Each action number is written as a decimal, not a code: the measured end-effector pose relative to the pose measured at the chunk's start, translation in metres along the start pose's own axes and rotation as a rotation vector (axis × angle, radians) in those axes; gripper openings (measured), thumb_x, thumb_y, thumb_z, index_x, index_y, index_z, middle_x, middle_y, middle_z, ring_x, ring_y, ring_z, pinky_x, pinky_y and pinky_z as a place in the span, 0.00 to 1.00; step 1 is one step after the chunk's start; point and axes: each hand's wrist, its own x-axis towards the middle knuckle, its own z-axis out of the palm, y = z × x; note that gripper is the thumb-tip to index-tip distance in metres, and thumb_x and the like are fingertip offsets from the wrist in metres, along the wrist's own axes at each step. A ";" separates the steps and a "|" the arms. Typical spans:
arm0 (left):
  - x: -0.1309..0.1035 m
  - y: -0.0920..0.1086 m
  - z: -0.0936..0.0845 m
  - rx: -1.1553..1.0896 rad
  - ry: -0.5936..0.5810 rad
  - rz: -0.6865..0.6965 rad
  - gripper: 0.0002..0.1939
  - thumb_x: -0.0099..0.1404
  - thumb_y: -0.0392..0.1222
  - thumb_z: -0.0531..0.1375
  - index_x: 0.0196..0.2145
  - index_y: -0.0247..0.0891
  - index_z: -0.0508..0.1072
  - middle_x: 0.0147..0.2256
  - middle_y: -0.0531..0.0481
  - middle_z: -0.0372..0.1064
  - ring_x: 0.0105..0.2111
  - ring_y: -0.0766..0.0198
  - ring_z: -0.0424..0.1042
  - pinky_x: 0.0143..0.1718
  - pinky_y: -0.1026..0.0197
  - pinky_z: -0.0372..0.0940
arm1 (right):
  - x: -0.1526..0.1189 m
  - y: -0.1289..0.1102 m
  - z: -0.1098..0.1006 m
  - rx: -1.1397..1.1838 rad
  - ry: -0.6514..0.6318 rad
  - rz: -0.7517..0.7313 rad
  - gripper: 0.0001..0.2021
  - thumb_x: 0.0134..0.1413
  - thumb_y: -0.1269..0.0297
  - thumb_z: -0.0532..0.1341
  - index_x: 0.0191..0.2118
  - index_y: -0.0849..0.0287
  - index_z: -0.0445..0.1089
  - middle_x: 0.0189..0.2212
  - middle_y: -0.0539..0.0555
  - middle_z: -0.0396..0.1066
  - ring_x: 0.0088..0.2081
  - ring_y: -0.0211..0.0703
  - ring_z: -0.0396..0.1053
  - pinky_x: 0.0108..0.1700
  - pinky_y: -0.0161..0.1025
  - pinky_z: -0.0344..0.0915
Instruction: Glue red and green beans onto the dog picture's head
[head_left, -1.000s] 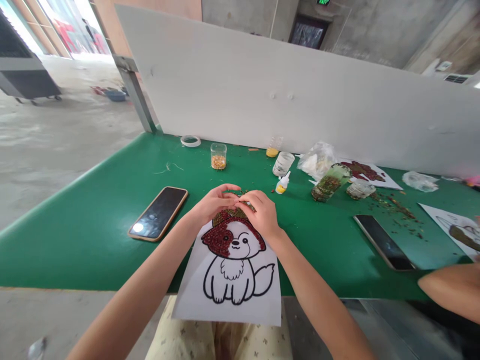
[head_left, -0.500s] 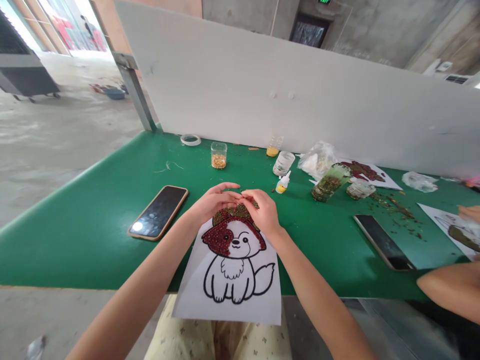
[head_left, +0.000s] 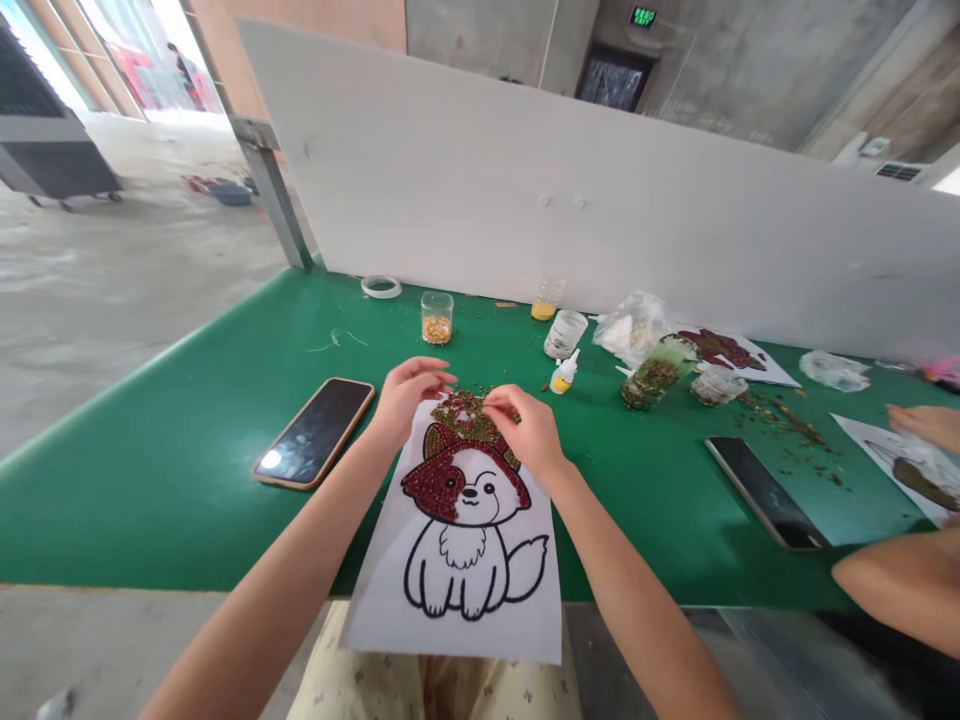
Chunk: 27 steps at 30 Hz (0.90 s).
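A white sheet with a cartoon dog drawing (head_left: 459, 560) lies at the table's front edge, its lower part over my lap. Dark red beads or seeds cover one side of the dog's face and a band around the head. Loose green and red seeds (head_left: 466, 410) are heaped at the top of the sheet. My left hand (head_left: 405, 400) is beside the heap on its left, fingers loosely bent and apart, holding nothing visible. At the heap's right side, my right hand (head_left: 525, 428) has thumb and fingertips pinched together; anything between them is too small to make out.
A phone (head_left: 315, 432) lies left of the sheet and another phone (head_left: 765, 492) to the right. Behind stand a cup of yellow grains (head_left: 436, 322), a glue bottle (head_left: 564, 374) and a tipped jar of green seeds (head_left: 660, 372). Another person's arm (head_left: 900, 575) is at the right.
My hands were together over the top of the drawing; now they are apart, the left one having moved left. The seed heap between them shows more. The camera view has tilted slightly up.
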 end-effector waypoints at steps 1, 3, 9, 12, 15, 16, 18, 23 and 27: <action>0.002 -0.001 -0.002 0.013 0.107 0.047 0.08 0.49 0.31 0.57 0.30 0.33 0.72 0.25 0.48 0.73 0.23 0.68 0.70 0.28 0.65 0.64 | -0.001 -0.002 -0.001 0.008 -0.096 -0.005 0.04 0.56 0.67 0.59 0.39 0.54 0.67 0.35 0.49 0.76 0.38 0.40 0.74 0.40 0.36 0.67; 0.005 -0.005 -0.006 -0.006 0.248 0.097 0.07 0.47 0.31 0.55 0.26 0.33 0.70 0.22 0.51 0.70 0.20 0.69 0.67 0.24 0.66 0.61 | -0.004 -0.006 0.000 0.013 -0.283 -0.018 0.08 0.56 0.70 0.59 0.41 0.52 0.67 0.35 0.48 0.77 0.38 0.39 0.74 0.41 0.36 0.67; 0.008 -0.016 -0.008 0.011 0.217 0.110 0.08 0.45 0.33 0.53 0.25 0.34 0.70 0.21 0.52 0.68 0.18 0.70 0.64 0.21 0.67 0.57 | -0.010 -0.012 0.006 -0.052 -0.479 -0.118 0.11 0.55 0.73 0.59 0.43 0.53 0.69 0.35 0.49 0.77 0.40 0.39 0.73 0.44 0.36 0.66; 0.008 -0.016 -0.005 0.040 0.190 0.081 0.08 0.45 0.34 0.53 0.25 0.34 0.69 0.22 0.51 0.69 0.19 0.69 0.66 0.22 0.67 0.58 | -0.011 -0.011 0.008 -0.106 -0.478 -0.139 0.14 0.56 0.72 0.59 0.48 0.53 0.69 0.35 0.51 0.77 0.40 0.41 0.73 0.43 0.38 0.67; 0.008 -0.015 -0.003 0.060 0.188 0.071 0.07 0.45 0.34 0.53 0.25 0.34 0.69 0.22 0.51 0.68 0.20 0.68 0.68 0.22 0.66 0.59 | -0.011 -0.011 0.007 -0.128 -0.478 -0.148 0.18 0.55 0.72 0.59 0.52 0.51 0.67 0.35 0.51 0.76 0.39 0.42 0.73 0.42 0.39 0.67; 0.008 -0.015 -0.002 0.066 0.197 0.081 0.07 0.45 0.34 0.53 0.25 0.34 0.69 0.22 0.51 0.68 0.20 0.68 0.68 0.22 0.66 0.59 | -0.011 -0.011 0.007 -0.120 -0.481 -0.146 0.19 0.55 0.73 0.59 0.52 0.51 0.67 0.36 0.50 0.76 0.39 0.42 0.72 0.42 0.39 0.67; 0.008 -0.015 -0.002 0.075 0.221 0.110 0.07 0.46 0.34 0.53 0.24 0.34 0.69 0.21 0.51 0.68 0.19 0.68 0.68 0.22 0.66 0.59 | -0.010 -0.011 0.004 -0.094 -0.476 -0.136 0.19 0.54 0.74 0.59 0.51 0.50 0.66 0.36 0.50 0.75 0.39 0.41 0.72 0.43 0.39 0.66; 0.009 -0.016 -0.003 0.080 0.255 0.130 0.07 0.46 0.34 0.52 0.24 0.35 0.69 0.21 0.51 0.67 0.18 0.69 0.67 0.21 0.66 0.58 | -0.007 -0.011 -0.002 -0.075 -0.446 -0.085 0.18 0.52 0.78 0.58 0.47 0.52 0.63 0.32 0.49 0.73 0.38 0.40 0.70 0.42 0.39 0.64; 0.008 -0.014 -0.002 0.066 0.269 0.133 0.07 0.46 0.34 0.52 0.24 0.35 0.68 0.21 0.52 0.67 0.18 0.69 0.67 0.21 0.66 0.58 | -0.008 -0.013 0.001 -0.034 -0.506 -0.072 0.16 0.51 0.78 0.57 0.44 0.54 0.61 0.31 0.48 0.71 0.35 0.39 0.68 0.39 0.37 0.62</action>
